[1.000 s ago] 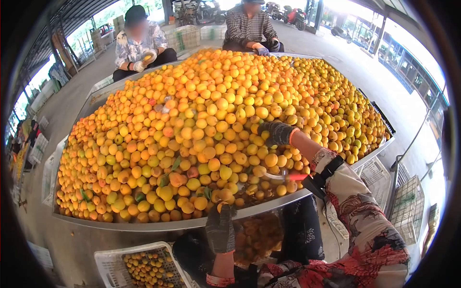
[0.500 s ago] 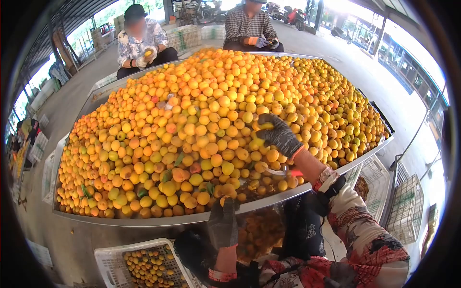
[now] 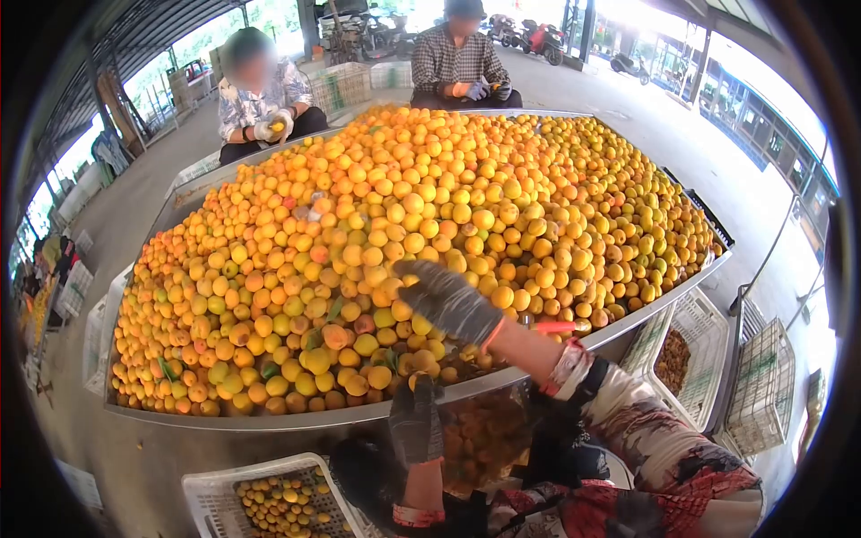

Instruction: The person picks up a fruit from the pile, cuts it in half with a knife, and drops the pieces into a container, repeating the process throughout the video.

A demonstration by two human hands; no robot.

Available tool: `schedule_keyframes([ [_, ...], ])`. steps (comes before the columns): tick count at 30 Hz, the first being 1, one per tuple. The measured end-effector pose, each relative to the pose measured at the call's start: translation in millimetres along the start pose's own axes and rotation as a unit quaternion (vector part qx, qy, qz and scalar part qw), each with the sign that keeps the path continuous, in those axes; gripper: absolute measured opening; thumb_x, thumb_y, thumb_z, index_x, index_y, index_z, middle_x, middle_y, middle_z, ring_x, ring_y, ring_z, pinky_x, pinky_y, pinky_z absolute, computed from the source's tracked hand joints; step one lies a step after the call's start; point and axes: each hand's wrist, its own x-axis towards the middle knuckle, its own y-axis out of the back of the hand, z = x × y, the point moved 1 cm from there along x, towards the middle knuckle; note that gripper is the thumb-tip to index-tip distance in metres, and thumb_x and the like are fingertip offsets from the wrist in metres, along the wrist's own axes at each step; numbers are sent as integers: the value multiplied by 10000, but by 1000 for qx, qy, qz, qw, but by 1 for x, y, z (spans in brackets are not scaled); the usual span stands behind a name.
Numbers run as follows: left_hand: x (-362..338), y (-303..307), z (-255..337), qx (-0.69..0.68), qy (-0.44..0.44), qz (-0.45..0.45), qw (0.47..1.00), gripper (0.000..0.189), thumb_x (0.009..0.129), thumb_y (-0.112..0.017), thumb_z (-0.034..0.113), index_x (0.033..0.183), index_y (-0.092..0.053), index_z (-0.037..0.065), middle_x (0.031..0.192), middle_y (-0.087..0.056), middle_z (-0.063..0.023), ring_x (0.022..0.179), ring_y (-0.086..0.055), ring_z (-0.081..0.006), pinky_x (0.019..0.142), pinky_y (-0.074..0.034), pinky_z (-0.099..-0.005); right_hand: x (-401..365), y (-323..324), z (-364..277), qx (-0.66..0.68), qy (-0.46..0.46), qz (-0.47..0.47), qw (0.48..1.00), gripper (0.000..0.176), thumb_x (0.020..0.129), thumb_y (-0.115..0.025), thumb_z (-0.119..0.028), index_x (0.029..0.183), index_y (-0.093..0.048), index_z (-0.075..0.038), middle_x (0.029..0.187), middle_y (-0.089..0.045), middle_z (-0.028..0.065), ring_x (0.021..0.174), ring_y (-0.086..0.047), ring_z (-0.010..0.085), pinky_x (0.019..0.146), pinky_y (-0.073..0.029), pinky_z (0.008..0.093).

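Observation:
A large heap of orange-yellow apricots (image 3: 296, 269), with a few green leaves, fills a metal-rimmed table (image 3: 314, 415). My right hand (image 3: 453, 303), in a dark grey patterned glove, stretches over the near part of the heap. Its fingers are extended and slightly blurred, with no fruit visible in them. At the near rim, my left hand (image 3: 416, 421), gloved in grey, has its fingers curled around an apricot (image 3: 416, 381), partly hidden by them. A red-handled object (image 3: 552, 327) lies on the table beside my right wrist; my arm partly covers it.
Below on the left stands a white crate (image 3: 211, 489) holding small apricots. More crates (image 3: 758, 390) stand at the right, one with brownish contents. Two people (image 3: 260, 99) sit across the table with gloved hands. Parked scooters (image 3: 543, 40) are farther back.
My right hand has swept left and nearer across the heap, its fingers straightening; the yellow fruit at its fingers no longer shows there. My left hand has stayed at the rim. The view has shifted slightly.

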Motion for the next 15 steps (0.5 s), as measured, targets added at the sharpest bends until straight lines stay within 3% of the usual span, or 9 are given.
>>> schedule_keyframes([
  [1,0,1,-2,-3,16,-1,1000,299,889,-567,262,1055,-550,14,807,-586,-46,645,-524,-95,492,-424,-248,1,32,8,-47,-1,49,998,376,825,-614,-220,1160,-547,-62,1013,-612,138,881,-605,214,751,-486,319],
  [2,1,1,-3,-6,32,-1,999,302,886,-569,269,1055,-550,19,792,-583,-46,616,-531,-95,434,-416,-244,17,63,56,-195,-13,66,978,396,820,-583,-271,1158,-546,-67,1036,-609,148,901,-607,268,784,-482,349],
  [3,3,0,-5,-7,32,1,999,302,886,-569,269,1055,-550,19,792,-583,-46,616,-531,-95,434,-416,-244,14,90,43,-350,-47,52,934,392,824,-538,-266,1166,-541,-74,1108,-587,154,954,-590,311,835,-462,385],
  [4,3,0,-8,-19,25,5,1000,306,884,-571,274,1055,-549,20,781,-580,-46,594,-531,-94,394,-404,-235,17,110,72,-411,-59,67,907,378,842,-497,-277,1161,-545,-81,1130,-582,152,987,-578,321,847,-453,402],
  [6,4,1,-11,-28,17,11,999,310,883,-572,279,1055,-548,22,769,-577,-46,571,-532,-93,354,-392,-226,17,124,75,-441,-118,12,890,379,839,-491,-259,1171,-542,-85,1134,-584,150,1012,-565,329,857,-446,409],
  [8,4,2,-13,-18,8,7,1000,420,876,-571,360,1114,-549,14,796,-600,-58,465,-521,-111,414,-398,-236,19,127,91,-534,-173,-90,823,398,837,-491,-267,1184,-531,-78,1142,-581,150,1024,-561,321,859,-447,403],
  [9,5,3,-15,-17,8,8,1000,420,876,-571,360,1114,-549,14,796,-600,-58,465,-521,-111,414,-398,-236,26,130,101,-527,-183,-123,821,416,842,-480,-288,1202,-519,-84,1156,-575,150,1042,-555,315,864,-445,402],
  [12,5,2,-17,-19,-13,0,1000,419,879,-567,360,1113,-549,12,801,-600,-62,464,-520,-115,419,-403,-239,29,134,110,-498,-200,-106,837,413,850,-470,-303,1204,-518,-95,1156,-577,151,1048,-554,315,861,-444,402],
  [15,5,1,-15,-46,6,-5,999,315,886,-568,276,1060,-546,14,765,-579,-43,583,-547,-92,349,-413,-221,23,131,102,-491,-193,-68,847,420,832,-517,-303,1201,-519,-102,1152,-581,149,1054,-553,316,863,-442,396],
])
